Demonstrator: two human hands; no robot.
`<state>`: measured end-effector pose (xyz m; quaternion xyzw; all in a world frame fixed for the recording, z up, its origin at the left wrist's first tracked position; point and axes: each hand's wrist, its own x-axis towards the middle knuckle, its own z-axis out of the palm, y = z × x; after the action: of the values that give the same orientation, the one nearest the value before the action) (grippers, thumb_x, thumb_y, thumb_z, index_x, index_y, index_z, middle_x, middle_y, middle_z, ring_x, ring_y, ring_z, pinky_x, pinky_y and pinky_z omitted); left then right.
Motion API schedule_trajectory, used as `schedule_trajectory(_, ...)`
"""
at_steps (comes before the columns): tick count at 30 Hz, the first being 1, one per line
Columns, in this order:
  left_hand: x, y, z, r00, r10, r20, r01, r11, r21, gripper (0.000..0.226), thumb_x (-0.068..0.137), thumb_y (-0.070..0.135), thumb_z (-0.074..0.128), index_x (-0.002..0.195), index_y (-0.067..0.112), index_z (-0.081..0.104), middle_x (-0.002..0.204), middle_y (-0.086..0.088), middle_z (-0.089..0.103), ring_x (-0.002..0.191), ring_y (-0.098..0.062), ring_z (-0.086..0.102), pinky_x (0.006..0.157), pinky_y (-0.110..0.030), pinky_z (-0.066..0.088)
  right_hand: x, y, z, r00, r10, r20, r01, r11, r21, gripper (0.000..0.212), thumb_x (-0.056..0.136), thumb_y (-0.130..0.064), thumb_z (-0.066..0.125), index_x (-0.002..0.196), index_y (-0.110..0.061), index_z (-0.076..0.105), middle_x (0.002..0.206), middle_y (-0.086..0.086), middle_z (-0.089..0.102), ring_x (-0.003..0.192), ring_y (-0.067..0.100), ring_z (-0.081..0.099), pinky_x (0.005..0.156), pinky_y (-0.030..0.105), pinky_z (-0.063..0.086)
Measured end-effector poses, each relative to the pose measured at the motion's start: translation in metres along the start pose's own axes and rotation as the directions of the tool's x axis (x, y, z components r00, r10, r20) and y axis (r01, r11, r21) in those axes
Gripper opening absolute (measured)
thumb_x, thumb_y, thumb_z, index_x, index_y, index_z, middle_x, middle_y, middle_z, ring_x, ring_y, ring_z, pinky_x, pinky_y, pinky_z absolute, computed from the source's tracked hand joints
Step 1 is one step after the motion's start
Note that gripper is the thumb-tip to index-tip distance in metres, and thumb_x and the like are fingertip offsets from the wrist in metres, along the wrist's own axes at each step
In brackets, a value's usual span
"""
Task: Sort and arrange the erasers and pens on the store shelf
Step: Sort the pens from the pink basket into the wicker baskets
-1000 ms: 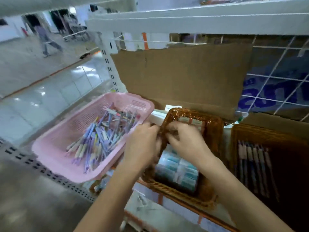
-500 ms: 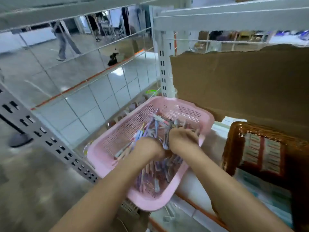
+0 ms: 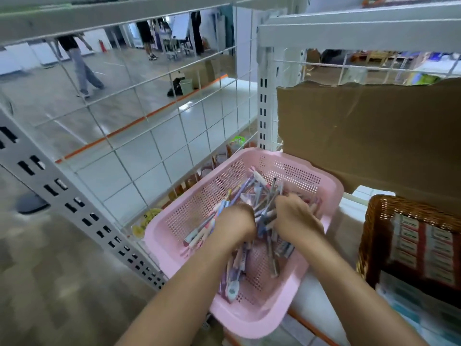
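1. On the white shelf (image 3: 321,305), at its left end, a pink basket (image 3: 204,203) holds a loose heap of pens (image 3: 259,193).
2. Our left hand (image 3: 235,221) is sunk among the pens; its fingers are hidden, so we cannot tell their grip.
3. Our right hand (image 3: 296,218), just beside it, curls its fingers round a bunch of pens.
4. To the right, a wicker basket (image 3: 374,221) holds red-and-white labelled packs (image 3: 424,250); their print is too blurred to read.
5. Plain brown cardboard (image 3: 374,136) stands at the far side.
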<state>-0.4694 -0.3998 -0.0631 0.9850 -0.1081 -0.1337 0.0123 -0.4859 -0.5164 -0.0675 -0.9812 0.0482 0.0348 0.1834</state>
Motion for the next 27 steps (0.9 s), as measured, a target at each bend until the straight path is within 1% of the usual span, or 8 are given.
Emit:
schedule_trajectory(5, -0.007, -0.003, -0.013, 0.994, -0.072, -0.084, 0.059, 0.988, -0.144, 0.014, 0.089, 0.021, 0.055, 0.082, 0.01, 0.048, 0.086, -0.01, 0.059, 0.079, -0.027, 0.057, 0.066, -0.033, 0.046, 0.003, 0.006, 0.0, 0.984, -0.08, -0.16, 0.11, 0.975, 0.192, 0.024, 0.089, -0.009, 0.048, 0.101, -0.026, 0.06, 0.104, 0.0, 0.055, 0.097, 0.025, 0.056, 0.082, 0.037, 0.047)
schedule_trajectory(9, -0.024, -0.004, -0.026, 0.997, -0.07, -0.044, 0.044, 0.9, -0.435, 0.012, 0.091, 0.014, 0.047, 0.08, 0.009, 0.049, 0.082, -0.012, 0.063, 0.075, -0.027, 0.064, 0.062, -0.036, 0.049, -0.003, 0.009, -0.008, 0.96, -0.105, -0.261, 0.224, 0.847, 0.483, 0.043, 0.09, -0.01, 0.055, 0.126, -0.032, 0.047, 0.097, 0.0, 0.064, 0.084, 0.018, 0.062, 0.071, 0.029, 0.05)
schedule_trajectory(11, -0.033, -0.003, -0.029, 0.994, -0.104, -0.038, 0.051, 0.732, -0.679, 0.013, 0.093, 0.01, 0.045, 0.081, 0.01, 0.051, 0.078, -0.011, 0.065, 0.064, -0.02, 0.066, 0.06, -0.035, 0.053, -0.012, 0.008, -0.015, 0.94, -0.082, -0.331, 0.278, 0.746, 0.605, 0.043, 0.088, -0.007, 0.059, 0.124, -0.029, 0.048, 0.09, -0.002, 0.065, 0.079, 0.014, 0.062, 0.069, 0.026, 0.048)
schedule_trajectory(14, -0.047, 0.009, -0.035, 0.994, -0.11, -0.011, 0.013, 0.214, -0.977, 0.015, 0.095, 0.004, 0.046, 0.085, 0.006, 0.057, 0.065, -0.007, 0.059, 0.044, -0.009, 0.053, 0.047, -0.025, 0.048, -0.032, 0.006, -0.026, 0.955, -0.083, -0.283, 0.276, 0.592, 0.757, 0.027, 0.088, -0.005, 0.058, 0.102, -0.029, 0.057, 0.086, -0.004, 0.068, 0.075, 0.007, 0.064, 0.069, 0.018, 0.05)
schedule_trajectory(16, -0.057, 0.023, -0.043, 0.997, -0.071, 0.007, 0.001, -0.094, -0.996, 0.016, 0.096, 0.003, 0.045, 0.086, 0.001, 0.057, 0.056, -0.006, 0.057, 0.038, -0.008, 0.049, 0.039, -0.019, 0.041, -0.044, 0.007, -0.032, 0.974, -0.067, -0.217, 0.221, 0.502, 0.836, 0.019, 0.09, -0.009, 0.058, 0.097, -0.026, 0.061, 0.086, 0.0, 0.071, 0.077, 0.011, 0.067, 0.074, 0.031, 0.055)
schedule_trajectory(18, -0.064, 0.039, -0.047, 1.0, -0.025, -0.002, -0.008, -0.276, -0.961, 0.019, 0.097, 0.005, 0.045, 0.085, -0.001, 0.057, 0.053, -0.007, 0.059, 0.039, -0.01, 0.053, 0.038, -0.018, 0.044, -0.056, 0.012, -0.039, 0.987, -0.044, -0.155, 0.16, 0.367, 0.916, 0.015, 0.093, -0.01, 0.055, 0.098, -0.022, 0.064, 0.091, 0.006, 0.072, 0.08, 0.019, 0.068, 0.076, 0.041, 0.055)
schedule_trajectory(23, -0.068, 0.085, -0.041, 0.996, 0.087, -0.007, 0.036, -0.487, -0.873, 0.033, 0.097, 0.013, 0.047, 0.075, 0.002, 0.069, 0.063, -0.011, 0.066, 0.05, -0.018, 0.063, 0.045, -0.028, 0.054, -0.09, 0.045, -0.061, 0.982, 0.085, -0.17, 0.143, 0.261, 0.955, 0.018, 0.096, -0.013, 0.05, 0.106, -0.015, 0.065, 0.087, -0.002, 0.072, 0.074, 0.009, 0.066, 0.063, 0.023, 0.053)
schedule_trajectory(27, -0.07, 0.133, -0.029, 0.984, 0.174, 0.03, 0.113, -0.487, -0.866, 0.022, 0.095, 0.015, 0.049, 0.098, -0.001, 0.065, 0.079, -0.013, 0.07, 0.072, -0.021, 0.068, 0.065, -0.032, 0.058, -0.126, 0.088, -0.073, 0.953, 0.194, -0.234, 0.15, 0.371, 0.916, 0.013, 0.092, -0.018, 0.057, 0.101, -0.023, 0.065, 0.091, -0.006, 0.071, 0.082, 0.008, 0.067, 0.065, 0.024, 0.054)
